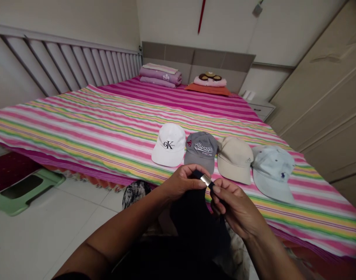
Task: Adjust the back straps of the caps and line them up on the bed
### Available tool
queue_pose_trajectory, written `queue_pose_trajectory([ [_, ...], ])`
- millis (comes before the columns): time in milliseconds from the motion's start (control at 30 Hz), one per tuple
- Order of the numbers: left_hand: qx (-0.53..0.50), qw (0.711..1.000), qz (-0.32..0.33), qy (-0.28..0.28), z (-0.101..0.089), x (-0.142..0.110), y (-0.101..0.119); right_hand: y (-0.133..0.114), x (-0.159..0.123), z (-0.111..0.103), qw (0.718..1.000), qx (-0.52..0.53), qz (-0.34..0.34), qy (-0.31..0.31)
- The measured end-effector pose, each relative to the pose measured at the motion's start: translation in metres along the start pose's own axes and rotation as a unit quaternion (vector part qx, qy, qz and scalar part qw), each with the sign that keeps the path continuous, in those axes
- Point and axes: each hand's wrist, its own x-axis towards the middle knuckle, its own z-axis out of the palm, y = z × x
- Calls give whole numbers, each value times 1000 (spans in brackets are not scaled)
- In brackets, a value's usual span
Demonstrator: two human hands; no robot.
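Note:
A dark cap (192, 212) hangs below my two hands, close to my body. Across its back strap sits a shiny metal buckle (206, 179). My left hand (185, 181) pinches the strap on the buckle's left side, thumb and fingers closed. On the other side, my right hand (232, 200) grips the strap end between thumb and fingertips. Beyond my hands a row of caps lies on the bed: a white cap (170, 146), a grey cap (201, 149) with lettering, a beige cap (235, 159) and a pale blue cap (273, 173). The dark cap's lower part blends into my dark clothing.
A striped sheet covers the bed (108, 128). Folded purple bedding (160, 76) and a pink folded item (210, 81) lie by the headboard (178, 54). A green stool (26, 192) stands on the floor at left. At right are a nightstand (261, 109) and a wardrobe (320, 85).

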Motion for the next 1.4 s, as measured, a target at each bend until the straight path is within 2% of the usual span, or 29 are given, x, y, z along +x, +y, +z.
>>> queue_pose_trajectory([
  [233, 51, 998, 14, -23, -1, 2, 1, 4, 4, -4, 999, 39, -20, -15],
  [367, 66, 997, 25, -30, -1, 3, 0, 4, 4, -5, 998, 53, -10, -26],
  [500, 33, 999, 25, -17, 2, 6, -4, 5, 6, -7, 996, 76, -17, -37],
  [700, -35, 999, -24, 16, 5, 8, -10, 2, 6, -8, 996, 81, -25, -18],
  [933, -25, 999, -30, 15, 7, 8, -9, 0, 10, -5, 994, 12, -97, 37],
  [1033, -14, 999, -34, 14, 8, 8, -9, 1, 12, -7, 995, 22, -94, 39],
  [1200, 104, 990, -22, 94, 12, 9, -5, -1, 16, -12, 995, 9, -80, 52],
  [1300, 127, 985, -30, 117, 16, 11, 2, 0, 18, -15, 995, -48, -79, 43],
  [1400, 66, 989, -72, 109, 20, 13, 5, 4, 21, -17, 981, -147, -121, 46],
])
